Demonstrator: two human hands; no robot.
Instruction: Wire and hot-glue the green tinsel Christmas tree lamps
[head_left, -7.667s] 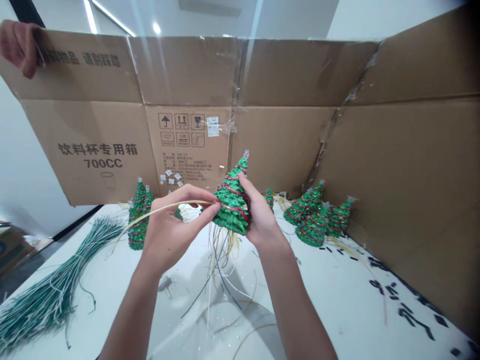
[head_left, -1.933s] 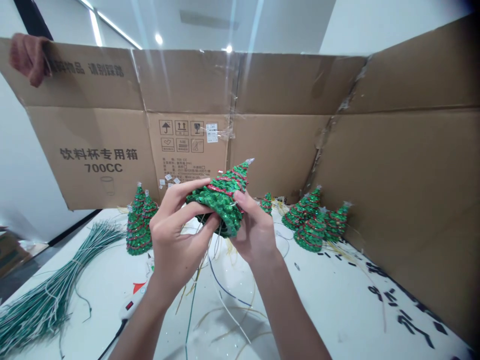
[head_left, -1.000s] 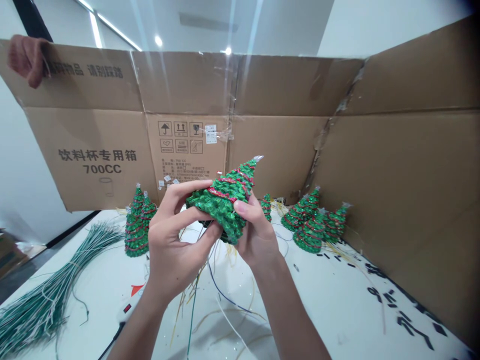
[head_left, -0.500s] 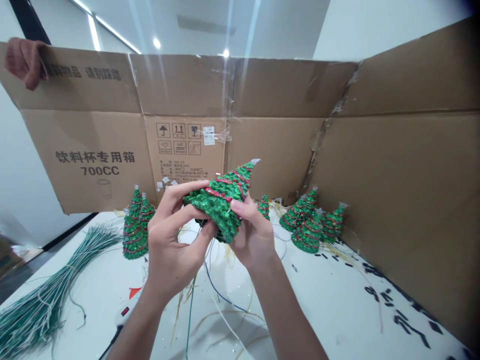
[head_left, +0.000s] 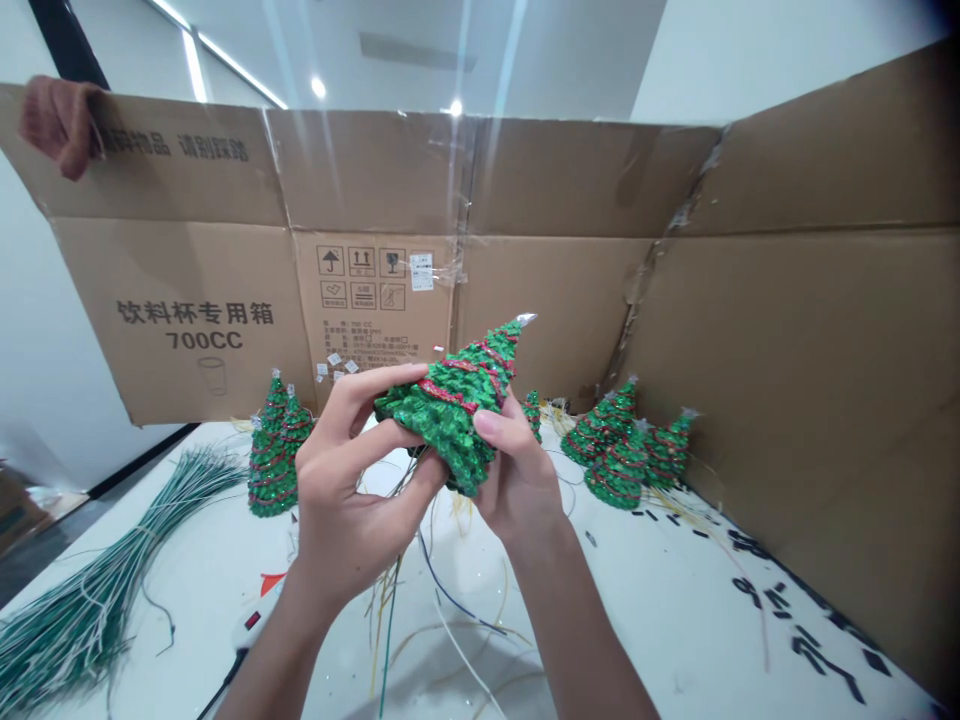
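Note:
Between my two hands is a small green Christmas tree [head_left: 457, 400] with red garland bands and a silvery tip, tilted so the tip points up and right. My left hand [head_left: 367, 480] grips its wide base at the left, fingers on top and thumb below. My right hand [head_left: 521, 465] holds the lower right side, with the thumb on the near face and the other fingers hidden behind. Thin wires [head_left: 390, 610] in green and yellow hang or lie below the base; whether they join the tree I cannot tell.
Similar trees stand at the left [head_left: 274, 455] and the right [head_left: 619, 465] of the white table [head_left: 622, 620]. A bundle of green wires [head_left: 142, 550] lies at the left, near a power strip [head_left: 255, 620]. Cardboard walls [head_left: 555, 300] enclose the back and right. Black scraps [head_left: 810, 650] lie at the right.
Both hands have shifted slightly right with the tree, and its tip has risen a little. The grip looks the same.

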